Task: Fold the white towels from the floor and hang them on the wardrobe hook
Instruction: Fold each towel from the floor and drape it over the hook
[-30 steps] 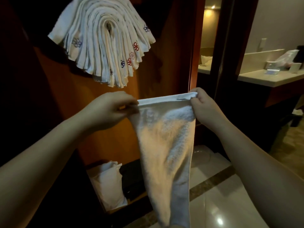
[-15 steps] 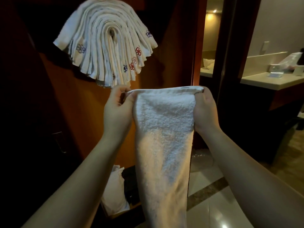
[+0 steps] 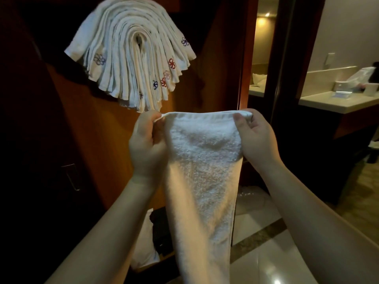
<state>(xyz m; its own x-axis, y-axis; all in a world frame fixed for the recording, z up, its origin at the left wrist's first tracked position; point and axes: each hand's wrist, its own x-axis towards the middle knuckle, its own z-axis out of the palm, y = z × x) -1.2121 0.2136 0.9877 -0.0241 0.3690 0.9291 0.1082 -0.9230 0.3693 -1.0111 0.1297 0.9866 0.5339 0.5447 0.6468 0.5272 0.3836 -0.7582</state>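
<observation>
A white terry towel (image 3: pixel 202 173) hangs lengthwise in front of me, held up by its top edge. My left hand (image 3: pixel 146 146) pinches the top left corner and my right hand (image 3: pixel 254 138) pinches the top right corner, palms turned toward me. Just above, a thick fan of several folded white towels (image 3: pixel 131 56) with small red and blue embroidered marks hangs over a hook on the wooden wardrobe panel (image 3: pixel 98 140). The hook itself is hidden under the towels.
A white bag (image 3: pixel 145 249) and a dark object sit low in the wardrobe. A dark door with a metal handle (image 3: pixel 71 177) is at the left. At the right stand a counter (image 3: pixel 338 103) with boxes, a doorway and a glossy tiled floor (image 3: pixel 258 259).
Both hands have lifted the towel's top edge upward toward the hanging stack and turned so the palms face me. The view has shifted slightly closer to the wardrobe.
</observation>
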